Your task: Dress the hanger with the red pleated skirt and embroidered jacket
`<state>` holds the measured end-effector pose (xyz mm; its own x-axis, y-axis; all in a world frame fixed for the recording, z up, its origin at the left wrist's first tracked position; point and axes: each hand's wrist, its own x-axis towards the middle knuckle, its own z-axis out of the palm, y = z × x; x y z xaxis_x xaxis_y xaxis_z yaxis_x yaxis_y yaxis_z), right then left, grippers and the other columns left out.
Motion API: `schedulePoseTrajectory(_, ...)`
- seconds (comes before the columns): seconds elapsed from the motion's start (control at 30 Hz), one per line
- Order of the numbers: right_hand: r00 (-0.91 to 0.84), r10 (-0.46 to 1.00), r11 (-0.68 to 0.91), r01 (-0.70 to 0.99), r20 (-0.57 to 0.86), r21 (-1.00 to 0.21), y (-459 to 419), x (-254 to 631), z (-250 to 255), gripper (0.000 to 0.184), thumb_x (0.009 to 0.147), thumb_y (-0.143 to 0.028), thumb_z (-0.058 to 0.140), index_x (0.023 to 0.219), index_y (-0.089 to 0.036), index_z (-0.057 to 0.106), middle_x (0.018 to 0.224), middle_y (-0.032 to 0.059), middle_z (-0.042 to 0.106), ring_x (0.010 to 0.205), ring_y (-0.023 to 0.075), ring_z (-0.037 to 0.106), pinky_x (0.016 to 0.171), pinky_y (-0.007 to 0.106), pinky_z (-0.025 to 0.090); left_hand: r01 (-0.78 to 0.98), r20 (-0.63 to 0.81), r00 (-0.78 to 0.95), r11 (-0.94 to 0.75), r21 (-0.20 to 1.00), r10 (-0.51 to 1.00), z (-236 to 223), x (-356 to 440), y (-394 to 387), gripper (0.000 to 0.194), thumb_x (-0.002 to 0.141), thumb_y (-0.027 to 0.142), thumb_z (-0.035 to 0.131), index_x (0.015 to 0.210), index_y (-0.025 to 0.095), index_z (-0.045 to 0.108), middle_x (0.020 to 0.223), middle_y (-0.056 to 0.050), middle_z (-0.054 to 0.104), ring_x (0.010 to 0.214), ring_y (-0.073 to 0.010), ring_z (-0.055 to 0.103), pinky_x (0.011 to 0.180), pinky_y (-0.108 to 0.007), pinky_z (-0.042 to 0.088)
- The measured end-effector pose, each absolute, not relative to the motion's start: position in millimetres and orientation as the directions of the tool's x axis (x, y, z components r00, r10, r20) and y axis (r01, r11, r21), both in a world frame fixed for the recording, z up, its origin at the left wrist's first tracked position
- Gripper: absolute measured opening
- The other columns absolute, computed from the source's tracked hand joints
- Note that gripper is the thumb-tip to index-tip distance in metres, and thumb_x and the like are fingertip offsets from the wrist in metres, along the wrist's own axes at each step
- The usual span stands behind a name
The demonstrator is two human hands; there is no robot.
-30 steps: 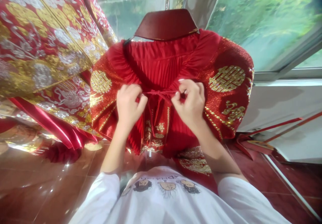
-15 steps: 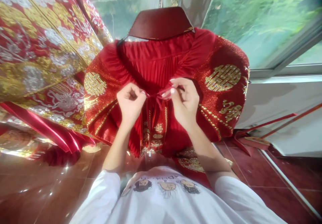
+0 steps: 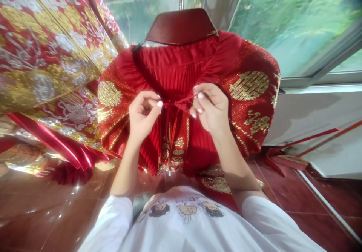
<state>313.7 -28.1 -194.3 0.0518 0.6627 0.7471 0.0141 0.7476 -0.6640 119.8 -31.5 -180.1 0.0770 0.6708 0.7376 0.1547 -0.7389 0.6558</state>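
Note:
A red pleated garment (image 3: 181, 71) with gold emblems hangs from a dark red hanger (image 3: 181, 27) straight in front of me. A thin red tie cord (image 3: 177, 103) runs across its gathered middle. My left hand (image 3: 143, 114) pinches the cord's left end between thumb and forefinger. My right hand (image 3: 210, 110) pinches the right end, and the cord is stretched between the two hands. Loose cord ends hang down below the knot area.
A large red and gold embroidered robe (image 3: 48, 63) hangs at the left, touching the pleated garment. Windows (image 3: 288, 22) stand behind, with a white sill and wall (image 3: 316, 120) at the right. Red ribbons (image 3: 299, 140) lie by the wall on the red tiled floor (image 3: 51, 214).
My hands came close together at the cord half a second ago and have since drawn apart again, pulling the cord taut between them.

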Motion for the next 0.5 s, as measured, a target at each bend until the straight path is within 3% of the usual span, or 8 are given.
schedulePoseTrajectory(0.07, 0.082, 0.679, 0.731, 0.013, 0.729, -0.682, -32, 312, -190, 0.018, 0.089, -0.036, 0.058, 0.099, -0.02, 0.058, 0.073, -0.0027, 0.048, 0.047, 0.0031, 0.034, 0.042, 0.016, 0.032, 0.16, 0.755, 0.043, -0.75, 0.642, 0.655, -180, 121, -31, 0.019, 0.083, 0.036, 0.067, 0.09, 0.021, 0.057, 0.058, 0.005, 0.048, 0.048, -0.0067, 0.042, 0.047, -0.019, 0.034)
schedulePoseTrajectory(0.13, 0.125, 0.661, 0.731, 0.117, 0.74, -0.673, -38, 313, -185, 0.019, 0.083, -0.031, 0.067, 0.095, -0.019, 0.061, 0.062, -0.0048, 0.043, 0.048, 0.004, 0.035, 0.042, 0.017, 0.029, 0.199, 0.768, 0.016, -0.754, 0.626, 0.641, -181, 121, -31, 0.018, 0.081, 0.031, 0.069, 0.088, 0.02, 0.058, 0.058, 0.006, 0.049, 0.047, -0.0058, 0.041, 0.047, -0.018, 0.033)
schedulePoseTrajectory(0.33, 0.141, 0.547, 0.714, 0.436, 0.825, -0.548, -33, 323, -184, 0.015, 0.08, -0.017, 0.065, 0.095, -0.017, 0.064, 0.053, -0.008, 0.036, 0.047, 0.004, 0.033, 0.05, 0.019, 0.032, 0.401, 0.792, 0.011, -0.729, 0.556, 0.61, -180, 116, -27, 0.019, 0.079, 0.031, 0.071, 0.084, 0.02, 0.055, 0.051, 0.008, 0.046, 0.043, -0.0054, 0.039, 0.046, -0.018, 0.033)
schedulePoseTrajectory(0.5, 0.132, 0.483, 0.695, 0.543, 0.865, -0.471, -21, 334, -192, 0.013, 0.081, -0.019, 0.064, 0.094, -0.016, 0.064, 0.054, -0.0076, 0.038, 0.048, 0.0039, 0.034, 0.053, 0.019, 0.035, 0.522, 0.802, 0.021, -0.691, 0.5, 0.597, -185, 109, -21, 0.026, 0.08, 0.038, 0.07, 0.078, 0.02, 0.052, 0.047, 0.009, 0.045, 0.042, -0.0063, 0.043, 0.048, -0.019, 0.035)
